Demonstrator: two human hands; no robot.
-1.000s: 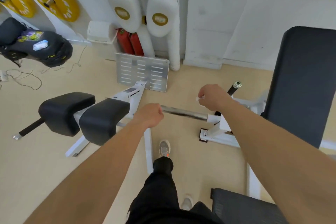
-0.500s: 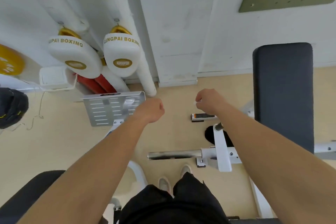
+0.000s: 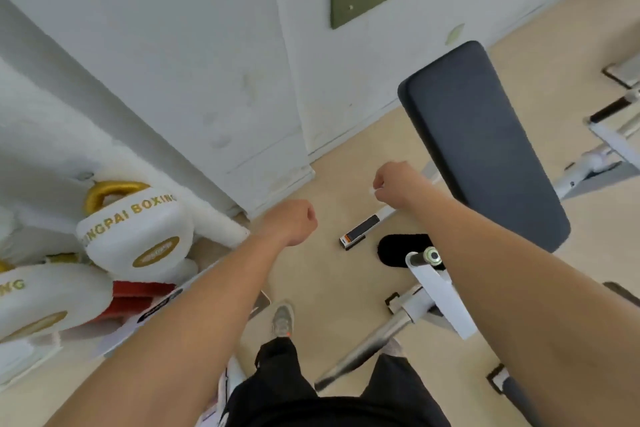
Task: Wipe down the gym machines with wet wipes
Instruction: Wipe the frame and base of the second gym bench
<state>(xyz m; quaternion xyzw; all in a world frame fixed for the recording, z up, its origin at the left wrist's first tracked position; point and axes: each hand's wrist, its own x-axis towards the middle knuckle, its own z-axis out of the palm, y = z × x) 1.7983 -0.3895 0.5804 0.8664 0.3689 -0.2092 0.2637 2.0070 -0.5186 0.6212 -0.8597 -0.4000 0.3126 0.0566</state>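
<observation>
– Since half a second ago my view has swung and tilted: the white boxing pads with gold lettering have slid down to the left edge, while both arms reach forward much as they did.

– What's the left hand doing?

– On my feed the left hand is a closed fist with nothing in it that I can see. It hangs over bare floor and touches no machine.

– And the wipe?

– A scrap of the white wet wipe pokes out of the right hand, which is clenched around it in the air and rests on nothing.

– So nothing is being wiped?

– I judge not. We're between surfaces.

– What could go wrong?

– The chrome steel bar and its white metal bracket lie low, right under the right forearm and in front of the legs. A step taken without looking down could catch a shin on them. Further right, the dark grey padded back pad looks like the next surface. The wipe is balled so small that knuckles rather than cloth might meet the vinyl and leave patches unwiped. The picture is also blurred, so I wouldn't trust my reach until the head settles.
</observation>
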